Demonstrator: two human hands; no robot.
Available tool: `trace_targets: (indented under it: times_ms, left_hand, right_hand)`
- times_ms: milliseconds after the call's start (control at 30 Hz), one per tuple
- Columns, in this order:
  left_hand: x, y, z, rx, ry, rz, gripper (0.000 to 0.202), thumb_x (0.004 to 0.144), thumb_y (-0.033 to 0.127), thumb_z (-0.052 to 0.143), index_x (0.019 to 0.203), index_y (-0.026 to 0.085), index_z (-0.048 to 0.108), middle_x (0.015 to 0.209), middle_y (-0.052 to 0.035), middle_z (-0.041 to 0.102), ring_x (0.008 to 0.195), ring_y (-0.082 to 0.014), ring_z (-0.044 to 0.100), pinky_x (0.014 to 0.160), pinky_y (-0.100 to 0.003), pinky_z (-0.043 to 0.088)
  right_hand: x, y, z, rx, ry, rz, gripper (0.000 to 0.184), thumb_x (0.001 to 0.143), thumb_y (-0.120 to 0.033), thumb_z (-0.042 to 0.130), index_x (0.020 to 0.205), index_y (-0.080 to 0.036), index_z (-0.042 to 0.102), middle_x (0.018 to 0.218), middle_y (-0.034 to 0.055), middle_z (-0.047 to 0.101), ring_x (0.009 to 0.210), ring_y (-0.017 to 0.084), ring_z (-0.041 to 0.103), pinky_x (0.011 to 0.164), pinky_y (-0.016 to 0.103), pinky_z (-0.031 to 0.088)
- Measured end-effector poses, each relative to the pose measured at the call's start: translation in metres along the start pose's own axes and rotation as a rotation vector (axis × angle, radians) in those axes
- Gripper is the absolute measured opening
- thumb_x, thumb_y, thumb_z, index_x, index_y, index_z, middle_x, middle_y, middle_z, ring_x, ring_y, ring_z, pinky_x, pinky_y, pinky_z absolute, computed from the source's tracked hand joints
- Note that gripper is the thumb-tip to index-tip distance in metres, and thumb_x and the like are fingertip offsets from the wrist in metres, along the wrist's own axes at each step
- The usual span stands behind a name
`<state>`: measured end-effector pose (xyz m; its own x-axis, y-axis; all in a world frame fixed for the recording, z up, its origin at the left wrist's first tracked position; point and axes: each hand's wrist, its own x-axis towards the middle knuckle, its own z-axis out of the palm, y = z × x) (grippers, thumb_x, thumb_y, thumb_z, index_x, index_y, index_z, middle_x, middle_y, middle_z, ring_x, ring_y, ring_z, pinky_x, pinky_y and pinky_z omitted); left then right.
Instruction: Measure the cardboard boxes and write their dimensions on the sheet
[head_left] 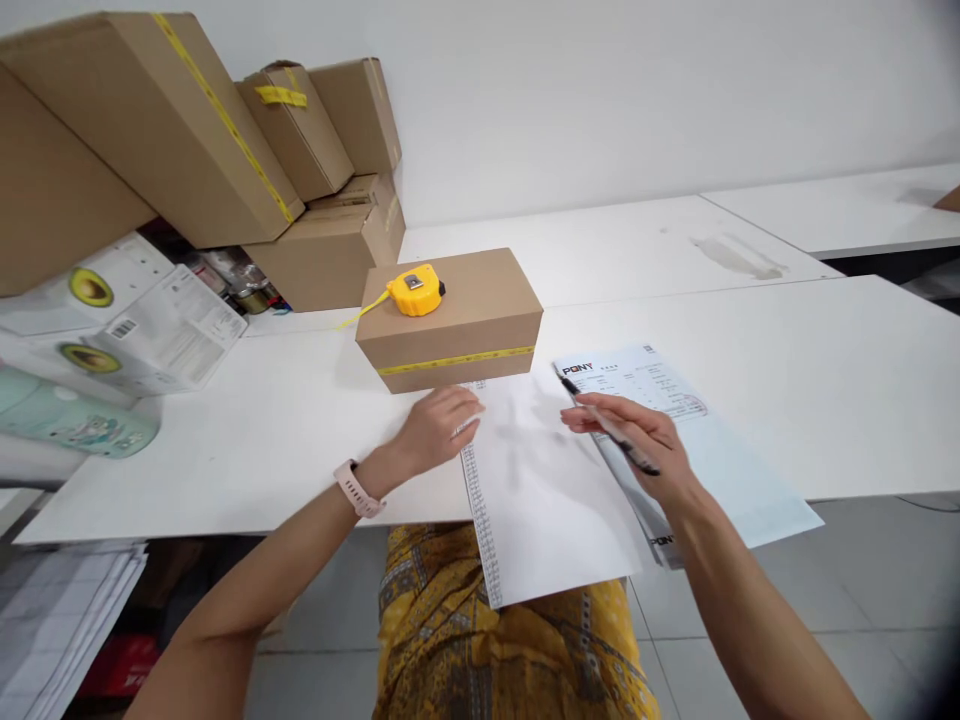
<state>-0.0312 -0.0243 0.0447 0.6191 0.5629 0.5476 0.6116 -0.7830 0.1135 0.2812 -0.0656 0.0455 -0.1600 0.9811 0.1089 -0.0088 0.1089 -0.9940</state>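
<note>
My left hand (pixel 436 428) rests on the left edge of a blank white sheet (pixel 544 490), fingers curled onto the paper's perforated margin. A pink watch sits on that wrist. My right hand (pixel 637 440) is closed around a black pen (pixel 607 425), whose tip points up and left toward a printed form (pixel 645 380) with a PONY logo. The form lies partly under the blank sheet. Just beyond both hands stands a small cardboard box (pixel 450 325) banded with yellow tape, and a yellow tape measure (pixel 415 290) lies on top of it.
A white table (pixel 262 430) carries everything; its near edge runs under the papers, which overhang it. Stacked cardboard boxes (pixel 187 130) and white avocado-print cartons (pixel 112 320) crowd the left. More white tables (pixel 825 210) extend to the right. Stacked papers (pixel 60 610) lie low at left.
</note>
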Motion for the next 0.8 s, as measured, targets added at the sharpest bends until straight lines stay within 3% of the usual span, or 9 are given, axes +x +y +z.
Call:
trace_targets:
  times_ms: [133, 200, 267, 367, 467, 567, 667, 800]
  left_hand:
    - [-0.03, -0.008, 0.031, -0.021, -0.168, -0.053, 0.027, 0.095, 0.029, 0.058, 0.112, 0.015, 0.073, 0.124, -0.0144, 0.073, 0.119, -0.0274, 0.067, 0.104, -0.046, 0.055]
    - [-0.029, -0.018, 0.035, -0.038, -0.206, -0.076, 0.031, 0.094, 0.032, 0.061, 0.115, 0.015, 0.074, 0.128, -0.0135, 0.071, 0.121, -0.0268, 0.067, 0.106, -0.044, 0.054]
    - [-0.024, -0.026, 0.033, -0.054, -0.245, -0.068, 0.031, 0.092, 0.033, 0.062, 0.115, 0.017, 0.075, 0.127, -0.0108, 0.072, 0.119, -0.0253, 0.069, 0.105, -0.042, 0.054]
    - [-0.019, -0.033, 0.029, -0.077, -0.269, -0.024, 0.028, 0.091, 0.031, 0.063, 0.113, 0.019, 0.076, 0.124, -0.0074, 0.073, 0.117, -0.024, 0.07, 0.104, -0.041, 0.055]
    - [-0.021, -0.038, 0.03, -0.104, -0.202, 0.004, 0.025, 0.091, 0.029, 0.064, 0.109, 0.018, 0.078, 0.118, -0.0068, 0.076, 0.112, -0.0238, 0.072, 0.101, -0.039, 0.057]
    - [-0.025, -0.042, 0.034, -0.146, -0.125, 0.005, 0.023, 0.092, 0.027, 0.063, 0.106, 0.017, 0.078, 0.115, -0.0065, 0.077, 0.11, -0.0237, 0.073, 0.098, -0.039, 0.059]
    - [-0.027, -0.045, 0.036, -0.193, -0.113, -0.005, 0.022, 0.092, 0.024, 0.062, 0.105, 0.019, 0.079, 0.114, -0.0048, 0.077, 0.109, -0.0222, 0.074, 0.098, -0.038, 0.059]
    - [-0.026, -0.046, 0.034, -0.232, -0.102, -0.042, 0.02, 0.09, 0.021, 0.062, 0.101, 0.02, 0.079, 0.111, -0.0039, 0.078, 0.107, -0.0208, 0.074, 0.096, -0.036, 0.06]
  right_hand:
    - [-0.012, -0.018, 0.006, -0.075, 0.06, -0.087, 0.027, 0.079, -0.047, 0.079, 0.09, -0.025, 0.068, 0.081, 0.0037, 0.072, 0.076, 0.019, 0.067, 0.069, 0.033, 0.053]
    - [-0.008, -0.021, 0.022, -0.089, 0.133, -0.09, 0.036, 0.083, -0.057, 0.071, 0.076, -0.024, 0.059, 0.066, 0.0003, 0.062, 0.062, 0.016, 0.058, 0.061, 0.032, 0.048]
    - [0.004, -0.022, 0.041, -0.059, 0.141, -0.036, 0.048, 0.092, -0.069, 0.049, 0.076, -0.025, 0.057, 0.056, -0.0008, 0.053, 0.056, 0.017, 0.054, 0.06, 0.034, 0.047]
    - [0.031, -0.02, 0.066, 0.093, -0.089, 0.122, 0.066, 0.093, -0.077, 0.03, 0.103, -0.022, 0.064, 0.071, 0.0057, 0.066, 0.073, 0.021, 0.065, 0.074, 0.039, 0.054]
    - [0.062, -0.009, 0.084, 0.265, -0.215, 0.253, 0.059, 0.082, -0.071, 0.061, 0.109, -0.019, 0.066, 0.096, 0.011, 0.074, 0.09, 0.022, 0.068, 0.085, 0.038, 0.054]
    - [0.087, 0.012, 0.097, 0.264, -0.119, 0.27, 0.043, 0.068, -0.053, 0.081, 0.089, -0.02, 0.065, 0.076, 0.0015, 0.066, 0.073, 0.015, 0.061, 0.075, 0.032, 0.051]
    - [0.102, 0.035, 0.104, 0.055, 0.032, 0.141, 0.031, 0.076, -0.048, 0.073, 0.075, -0.02, 0.058, 0.064, -0.0051, 0.05, 0.061, 0.011, 0.046, 0.062, 0.027, 0.042]
    - [0.106, 0.054, 0.108, -0.185, 0.076, -0.003, 0.028, 0.084, -0.048, 0.064, 0.082, -0.021, 0.057, 0.071, -0.0039, 0.053, 0.064, 0.012, 0.047, 0.062, 0.028, 0.039]
